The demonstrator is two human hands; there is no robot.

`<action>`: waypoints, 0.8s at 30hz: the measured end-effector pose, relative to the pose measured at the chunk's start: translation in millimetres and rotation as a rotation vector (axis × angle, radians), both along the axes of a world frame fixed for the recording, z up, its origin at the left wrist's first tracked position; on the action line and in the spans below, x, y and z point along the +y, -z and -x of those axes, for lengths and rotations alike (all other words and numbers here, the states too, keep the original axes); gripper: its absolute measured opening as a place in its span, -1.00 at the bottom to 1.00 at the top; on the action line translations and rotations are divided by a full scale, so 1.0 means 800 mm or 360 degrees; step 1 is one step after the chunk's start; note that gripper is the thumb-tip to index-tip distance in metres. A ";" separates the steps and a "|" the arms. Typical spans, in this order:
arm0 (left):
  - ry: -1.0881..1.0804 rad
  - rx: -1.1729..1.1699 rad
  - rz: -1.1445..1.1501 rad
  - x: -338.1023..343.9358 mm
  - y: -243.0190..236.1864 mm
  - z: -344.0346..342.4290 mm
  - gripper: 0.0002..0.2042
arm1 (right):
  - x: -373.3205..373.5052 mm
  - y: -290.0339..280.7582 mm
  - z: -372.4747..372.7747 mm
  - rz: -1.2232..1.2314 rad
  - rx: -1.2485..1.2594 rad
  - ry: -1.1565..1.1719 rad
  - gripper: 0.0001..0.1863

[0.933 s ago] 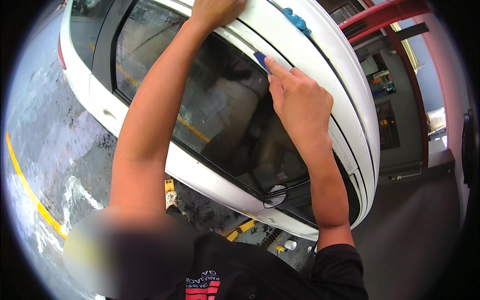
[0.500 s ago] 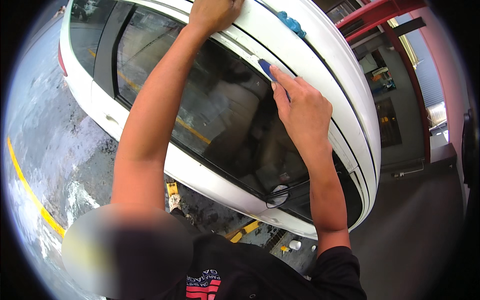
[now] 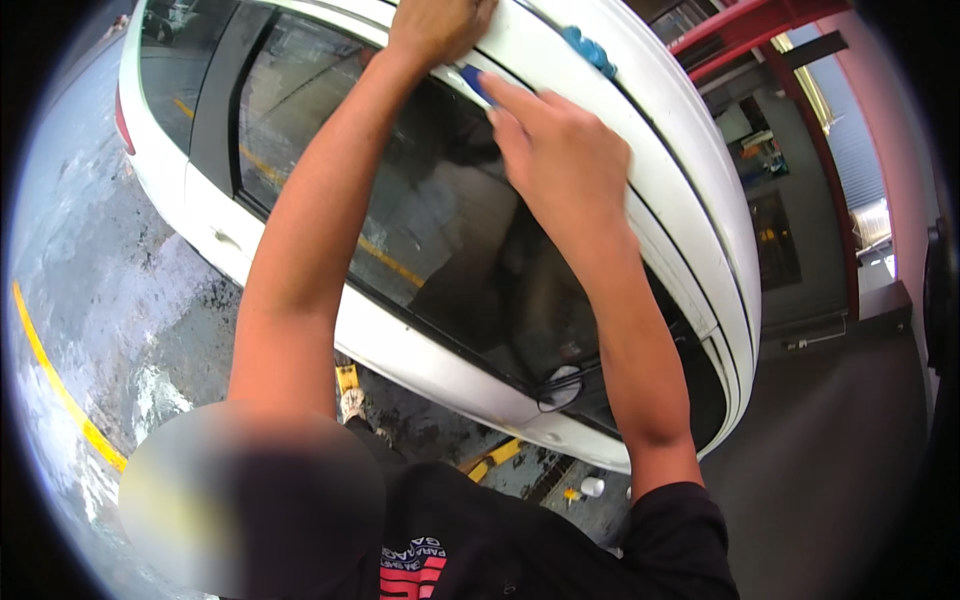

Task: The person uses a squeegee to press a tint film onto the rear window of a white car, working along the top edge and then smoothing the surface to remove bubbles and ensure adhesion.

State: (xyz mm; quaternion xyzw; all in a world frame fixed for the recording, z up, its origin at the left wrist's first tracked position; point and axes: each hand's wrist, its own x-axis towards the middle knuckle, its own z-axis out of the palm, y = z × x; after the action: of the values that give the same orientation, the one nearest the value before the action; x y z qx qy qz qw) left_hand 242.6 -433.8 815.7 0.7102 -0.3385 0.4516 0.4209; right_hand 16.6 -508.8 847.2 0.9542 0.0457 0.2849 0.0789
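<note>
My right hand (image 3: 570,165) grips a small flat blue scraper (image 3: 474,80), its index finger laid along it. The scraper's tip presses at the trim strip between the side window (image 3: 450,230) and the roof of a white car (image 3: 640,110). My left hand (image 3: 440,28) lies against the roof edge just beyond the tip, cut off by the top of the view. Its fingers look curled, and whatever they hold is hidden. A crumpled, glossy blue lump (image 3: 590,52) sits on the roof to the right.
The car's door mirror (image 3: 562,387) sticks out on the near side. Below the car, a white cup-like container (image 3: 592,487) and a yellow-painted block (image 3: 495,460) are on the stained grey floor (image 3: 190,300). A red metal beam (image 3: 750,35) stands beyond the roof.
My right hand has slid up and left along the window's top edge with the scraper, closer to my left hand. The left hand stays at nearly the same place on the roof edge.
</note>
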 end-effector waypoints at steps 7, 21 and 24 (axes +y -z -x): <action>0.0004 -0.0019 -0.0005 0.002 0.012 -0.004 -0.84 | -0.039 -0.005 0.041 0.0043 0.0173 0.0254 -0.68; 0.0032 -0.0100 0.0004 0.008 0.013 -0.005 -0.85 | -0.002 0.017 0.006 0.0060 0.0055 0.0114 -0.69; 0.0029 -0.0093 -0.0001 0.002 0.017 -0.009 -0.84 | -0.020 -0.001 0.035 0.0046 0.0055 0.0256 -0.69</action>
State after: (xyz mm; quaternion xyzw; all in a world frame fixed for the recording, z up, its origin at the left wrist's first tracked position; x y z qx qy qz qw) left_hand 249.9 -432.0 802.2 0.6937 -0.3573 0.4682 0.4147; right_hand -11.2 -524.7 847.7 0.9583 -0.0256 0.2605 0.1147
